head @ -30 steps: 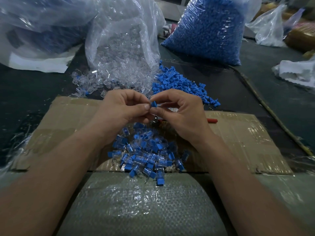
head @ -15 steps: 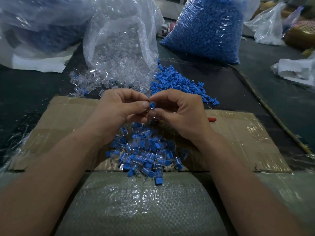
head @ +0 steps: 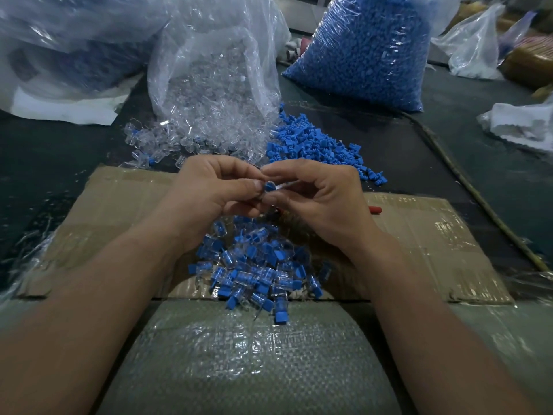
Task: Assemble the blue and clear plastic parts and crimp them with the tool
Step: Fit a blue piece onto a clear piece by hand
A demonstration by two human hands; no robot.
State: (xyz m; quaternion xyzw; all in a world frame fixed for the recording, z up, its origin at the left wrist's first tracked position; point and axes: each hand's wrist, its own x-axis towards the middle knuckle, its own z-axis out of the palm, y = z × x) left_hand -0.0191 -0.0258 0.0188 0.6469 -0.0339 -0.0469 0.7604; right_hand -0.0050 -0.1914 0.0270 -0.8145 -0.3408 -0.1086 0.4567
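Note:
My left hand [head: 209, 193] and my right hand [head: 317, 199] meet fingertip to fingertip above the cardboard sheet [head: 419, 235]. Between them is a small blue part [head: 269, 187] joined with a clear plastic part [head: 284, 185]; my left thumb and fingers pinch the blue end, my right fingers pinch the clear end. Below the hands lies a heap of assembled blue-and-clear pieces [head: 257, 271]. A red tool handle [head: 375, 209] pokes out from behind my right hand; the rest of the tool is hidden.
A loose pile of blue parts [head: 314, 145] and spilled clear parts [head: 167, 142] lie beyond the cardboard. Behind stand an open clear-parts bag [head: 215, 85] and a full blue-parts bag [head: 368, 52]. A woven sack [head: 254, 360] lies nearest me.
The hands have stayed together in the same place. The blue part has turned slightly between the fingertips, and the clear part now shows in the right fingers.

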